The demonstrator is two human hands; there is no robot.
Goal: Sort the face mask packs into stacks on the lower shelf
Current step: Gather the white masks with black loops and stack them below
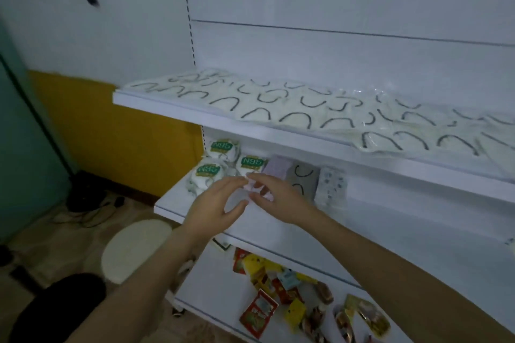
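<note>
Progress: sort partly done. On the lower shelf (362, 231), three N95 packs (207, 172) sit grouped at the left end. To their right lie a lavender pack (277, 168), a grey pack (303, 178) and a blue-patterned pack (333, 184), side by side and close together. Whether each is a stack or a single pack cannot be told from this angle. The right part of this shelf is bare.

Remaining, as a judgement: the upper shelf (195, 111) is covered edge to edge with white loop masks (292, 117), so most of the work looks undone.

Item in hand: a pale pink pack (255, 186), held just above the lower shelf, in front of the lavender pack. Right hand (278, 195): thumb and fingers curled, pinching the pack's right side. Left hand (217, 203): fingers straight, thumb spread apart, fingertips at the pack's left edge; actual contact is blurred.

Orientation: the lavender, grey and patterned packs have their long axis running front to back, short ends toward the shelf edge. The pink pack is mostly hidden; its axis cannot be told. N95 print faces up; the rear one looks inverted.
</note>
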